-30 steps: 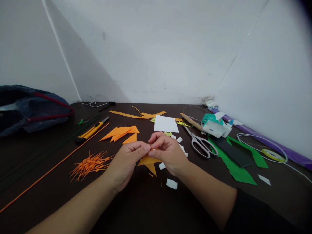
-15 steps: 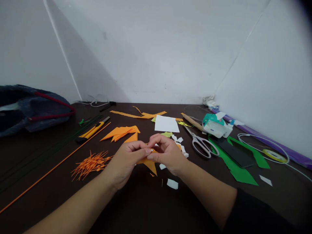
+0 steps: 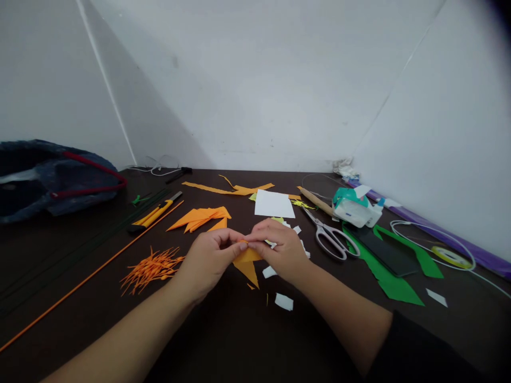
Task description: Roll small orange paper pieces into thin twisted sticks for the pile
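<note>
My left hand (image 3: pixel 209 259) and my right hand (image 3: pixel 279 250) meet over the middle of the dark table (image 3: pixel 223 335). Both pinch the top edge of a pointed orange paper piece (image 3: pixel 247 264), fingertips touching, with its tip hanging down toward me. A pile of folded orange paper triangles (image 3: pixel 200 217) lies just beyond my left hand. Thin orange shreds (image 3: pixel 150 267) are heaped to the left. Small white paper scraps (image 3: pixel 283 301) lie under and near my right wrist.
Scissors (image 3: pixel 330 236), a white sheet (image 3: pixel 273 203), green paper (image 3: pixel 393 279), a black flat object (image 3: pixel 383 250), a teal-and-white packet (image 3: pixel 352 207) and a tape roll (image 3: pixel 451 257) lie right. A yellow utility knife (image 3: pixel 154 214), an orange rod (image 3: pixel 91 271) and a dark bag (image 3: pixel 48 175) lie left.
Both hands stayed together on the orange piece, shifting slightly right. The fingers reworked their pinch along its top edge, and the paper's lower tip now shows more plainly.
</note>
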`<state>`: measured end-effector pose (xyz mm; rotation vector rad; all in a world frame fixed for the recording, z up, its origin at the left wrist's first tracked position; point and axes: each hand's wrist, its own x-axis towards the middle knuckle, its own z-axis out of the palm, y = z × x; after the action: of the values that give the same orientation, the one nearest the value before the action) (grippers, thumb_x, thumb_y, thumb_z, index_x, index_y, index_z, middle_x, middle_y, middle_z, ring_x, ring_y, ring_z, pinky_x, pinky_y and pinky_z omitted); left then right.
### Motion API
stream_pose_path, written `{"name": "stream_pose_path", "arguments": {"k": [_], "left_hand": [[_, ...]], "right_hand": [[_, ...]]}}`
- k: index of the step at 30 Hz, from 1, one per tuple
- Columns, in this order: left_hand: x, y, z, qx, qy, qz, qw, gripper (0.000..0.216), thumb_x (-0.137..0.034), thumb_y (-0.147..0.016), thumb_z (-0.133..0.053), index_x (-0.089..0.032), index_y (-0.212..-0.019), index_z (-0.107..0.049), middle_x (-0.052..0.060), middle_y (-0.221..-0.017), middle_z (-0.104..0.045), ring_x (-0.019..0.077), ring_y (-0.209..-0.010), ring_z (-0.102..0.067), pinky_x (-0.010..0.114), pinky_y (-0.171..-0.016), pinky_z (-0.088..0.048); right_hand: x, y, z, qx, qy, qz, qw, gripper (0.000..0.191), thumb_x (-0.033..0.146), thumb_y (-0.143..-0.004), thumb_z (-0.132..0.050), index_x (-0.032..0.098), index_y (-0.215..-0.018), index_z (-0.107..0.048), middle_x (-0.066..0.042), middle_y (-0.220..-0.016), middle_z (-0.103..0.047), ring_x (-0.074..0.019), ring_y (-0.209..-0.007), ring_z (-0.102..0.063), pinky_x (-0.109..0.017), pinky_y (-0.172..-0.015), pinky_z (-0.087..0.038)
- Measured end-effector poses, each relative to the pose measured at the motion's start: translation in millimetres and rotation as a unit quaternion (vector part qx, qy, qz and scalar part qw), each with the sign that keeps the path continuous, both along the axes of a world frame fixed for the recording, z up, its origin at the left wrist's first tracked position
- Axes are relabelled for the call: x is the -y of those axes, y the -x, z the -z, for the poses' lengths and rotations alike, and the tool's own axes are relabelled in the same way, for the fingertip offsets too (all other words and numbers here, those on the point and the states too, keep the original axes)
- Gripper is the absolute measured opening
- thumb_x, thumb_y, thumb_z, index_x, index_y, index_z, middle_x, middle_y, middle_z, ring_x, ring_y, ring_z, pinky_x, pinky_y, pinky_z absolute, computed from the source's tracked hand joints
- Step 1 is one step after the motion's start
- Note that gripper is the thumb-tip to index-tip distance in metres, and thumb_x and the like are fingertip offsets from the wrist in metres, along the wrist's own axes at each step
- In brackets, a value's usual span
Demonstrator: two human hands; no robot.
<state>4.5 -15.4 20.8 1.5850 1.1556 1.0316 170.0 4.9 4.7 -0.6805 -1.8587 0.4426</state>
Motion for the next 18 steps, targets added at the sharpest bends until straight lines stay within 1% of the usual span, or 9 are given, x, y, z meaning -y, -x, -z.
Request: {"name": "stream_pose_path", "arguments": {"k": [4,9,12,18], "left_hand": [[-0.1,-1.1,-1.2,0.002,0.001,0.001,1.0,0.018,-0.032,-0.073,-0.06,-0.016,-0.08,-0.064,0.004,-0.076,-0.062,0.0156,-0.07,-0.052,0.028,-0.066,-0.041],[1.7,-2.6,-4.3,0.011,0.008,-0.005,1.0,0.015,-0.031,-0.072,-0.061,-0.016,-0.077,-0.064,0.002,-0.074,-0.061,0.0144,-0.068,-0.052,0.027,-0.065,-0.041],[2.4,-2.3,-4.0,0.026,0.017,0.007,0.999,0.015,-0.031,-0.073,-0.061,-0.017,-0.076,-0.064,0.002,-0.074,-0.062,0.0141,-0.069,-0.052,0.026,-0.065,-0.04],[1.2,0.0,-0.3,0.036,0.018,0.027,0.999,0.017,-0.033,-0.074,-0.06,-0.017,-0.077,-0.063,0.002,-0.075,-0.06,0.014,-0.07,-0.051,0.027,-0.066,-0.039]], "right_hand": [[0.4,0.6,2.4,0.024,-0.052,0.026,0.998,0.019,0.016,-0.076,-0.056,0.029,-0.083,-0.067,-0.001,-0.081,-0.06,-0.0143,-0.075,-0.057,-0.03,-0.065,-0.047],[2.5,1.0,2.4,0.047,-0.1,0.046,0.993,0.021,0.014,-0.076,-0.054,0.028,-0.087,-0.065,-0.002,-0.083,-0.06,-0.0155,-0.078,-0.056,-0.032,-0.067,-0.047],[2.8,0.7,2.2,0.058,-0.107,0.05,0.991,0.02,0.014,-0.076,-0.053,0.028,-0.087,-0.063,-0.002,-0.083,-0.06,-0.0161,-0.078,-0.055,-0.033,-0.069,-0.047],[2.2,0.3,3.2,0.037,-0.094,0.036,0.994,0.019,0.013,-0.075,-0.054,0.027,-0.085,-0.062,-0.002,-0.081,-0.059,-0.0158,-0.078,-0.055,-0.033,-0.07,-0.047]]}}
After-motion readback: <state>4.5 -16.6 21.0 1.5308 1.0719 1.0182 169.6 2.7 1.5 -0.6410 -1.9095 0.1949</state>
